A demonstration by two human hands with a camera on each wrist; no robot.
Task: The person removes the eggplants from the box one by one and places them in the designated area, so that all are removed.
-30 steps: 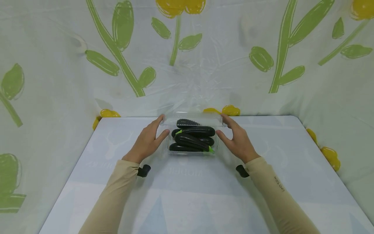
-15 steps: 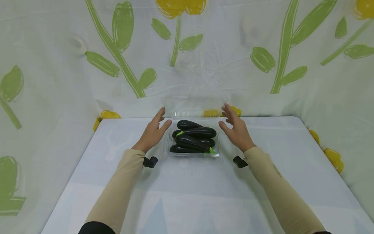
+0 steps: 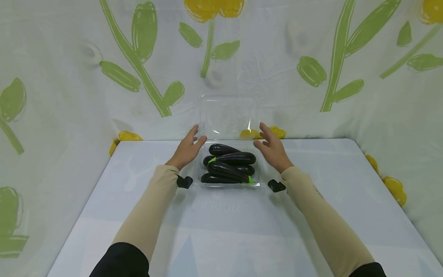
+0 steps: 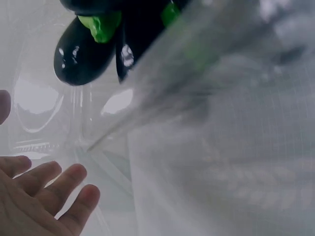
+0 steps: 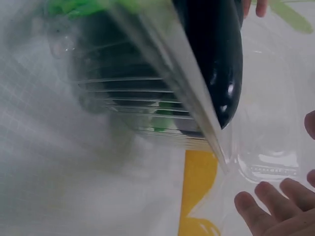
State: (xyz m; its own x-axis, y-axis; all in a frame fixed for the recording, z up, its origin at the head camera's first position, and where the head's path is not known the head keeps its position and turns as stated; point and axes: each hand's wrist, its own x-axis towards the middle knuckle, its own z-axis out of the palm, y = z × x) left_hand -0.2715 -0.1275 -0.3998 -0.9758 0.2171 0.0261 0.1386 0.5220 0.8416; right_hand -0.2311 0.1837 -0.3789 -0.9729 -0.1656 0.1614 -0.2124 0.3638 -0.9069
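A clear plastic clamshell box [image 3: 228, 185] stands near the table's far edge, its lid [image 3: 225, 115] raised upright behind it. Several dark eggplants [image 3: 235, 157] with green caps lie in the base. My left hand [image 3: 187, 150] is at the box's back left corner, fingers spread and holding nothing. Opposite it, at the back right corner, my right hand [image 3: 275, 152] has its fingers apart and also holds nothing. Both wrist views show the see-through wall of the box close up, with eggplants [image 4: 83, 54] behind it and the lid beyond the fingertips.
The white table [image 3: 214, 238] ends just behind the box, where a plastic curtain [image 3: 270, 77] printed with green leaves and yellow flowers hangs. The table surface extends in front and to both sides of the box.
The lid has swung back from tilted over the eggplants to upright. Both hands have left the lid, and the hands have drawn slightly closer together beside the base.
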